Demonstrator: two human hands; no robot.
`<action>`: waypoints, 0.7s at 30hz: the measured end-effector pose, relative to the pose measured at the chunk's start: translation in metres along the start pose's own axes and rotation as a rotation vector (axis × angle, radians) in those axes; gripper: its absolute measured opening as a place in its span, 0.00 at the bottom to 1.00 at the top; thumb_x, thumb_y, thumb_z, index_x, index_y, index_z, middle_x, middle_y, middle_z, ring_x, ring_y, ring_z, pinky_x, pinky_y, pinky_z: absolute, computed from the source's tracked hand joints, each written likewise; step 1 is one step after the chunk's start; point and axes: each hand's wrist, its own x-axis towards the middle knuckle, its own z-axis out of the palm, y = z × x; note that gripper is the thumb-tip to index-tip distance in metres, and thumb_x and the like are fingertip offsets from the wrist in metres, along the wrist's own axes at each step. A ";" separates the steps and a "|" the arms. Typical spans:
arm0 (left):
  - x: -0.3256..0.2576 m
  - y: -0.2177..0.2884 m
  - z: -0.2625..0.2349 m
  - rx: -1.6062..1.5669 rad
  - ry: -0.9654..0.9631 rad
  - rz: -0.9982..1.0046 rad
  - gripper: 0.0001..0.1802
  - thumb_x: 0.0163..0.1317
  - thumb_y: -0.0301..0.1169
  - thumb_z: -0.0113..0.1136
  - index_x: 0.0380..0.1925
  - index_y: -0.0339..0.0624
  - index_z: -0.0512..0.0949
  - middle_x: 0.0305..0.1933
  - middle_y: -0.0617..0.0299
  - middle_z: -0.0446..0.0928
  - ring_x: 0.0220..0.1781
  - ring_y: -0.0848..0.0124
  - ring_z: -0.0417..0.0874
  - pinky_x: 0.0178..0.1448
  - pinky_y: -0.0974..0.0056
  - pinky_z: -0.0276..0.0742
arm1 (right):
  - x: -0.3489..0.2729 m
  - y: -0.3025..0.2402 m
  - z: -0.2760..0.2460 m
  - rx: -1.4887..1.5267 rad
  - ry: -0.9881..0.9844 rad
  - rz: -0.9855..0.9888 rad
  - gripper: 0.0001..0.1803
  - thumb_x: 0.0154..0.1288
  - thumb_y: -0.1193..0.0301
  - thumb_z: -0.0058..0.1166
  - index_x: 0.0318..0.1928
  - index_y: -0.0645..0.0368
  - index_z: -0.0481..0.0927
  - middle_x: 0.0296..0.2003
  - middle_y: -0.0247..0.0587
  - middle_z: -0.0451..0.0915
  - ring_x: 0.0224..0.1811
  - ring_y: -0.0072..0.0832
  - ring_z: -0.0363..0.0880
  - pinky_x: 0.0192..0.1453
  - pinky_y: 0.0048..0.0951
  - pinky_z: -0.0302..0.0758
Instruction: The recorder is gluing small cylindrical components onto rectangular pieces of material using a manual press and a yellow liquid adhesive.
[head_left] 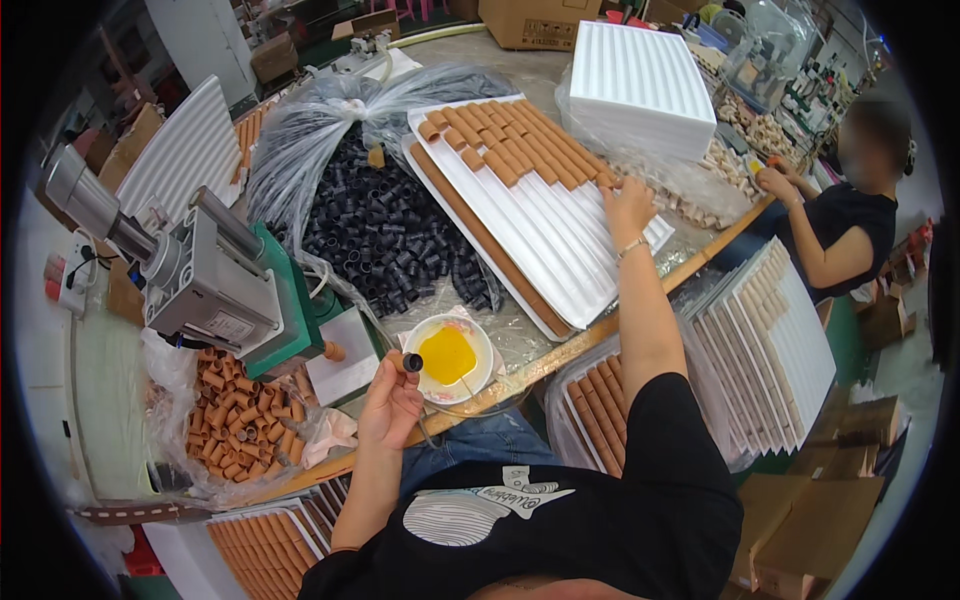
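Close to my body, my left hand (388, 405) pinches a short brown tube with a black plastic collar (411, 362) at its end. It is beside the rim of a white bowl (482, 340) holding yellow liquid (446, 355). My right hand (630, 208) is stretched over a white ridged tray (560, 235), its fingertips closed on a brown tube (605, 180) at the near end of a row. Several rows of brown tubes (500, 140) lie in the grooves of that tray.
Left of the bowl stands a green and grey press machine (235, 290). Loose brown tubes (240, 420) are heaped below it. A clear plastic bag (290, 165) holds black collars (380, 230). Stacked white trays (640, 90) stand far right. Another person (850, 220) works at right.
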 end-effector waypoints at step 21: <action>-0.018 0.042 0.006 0.659 0.060 0.581 0.16 0.61 0.24 0.64 0.47 0.39 0.71 0.41 0.62 0.78 0.41 0.77 0.79 0.42 0.75 0.76 | -0.260 -0.162 -0.106 1.062 -0.665 -0.799 0.18 0.52 0.80 0.64 0.46 0.63 0.81 0.38 0.44 0.80 0.44 0.36 0.80 0.50 0.29 0.75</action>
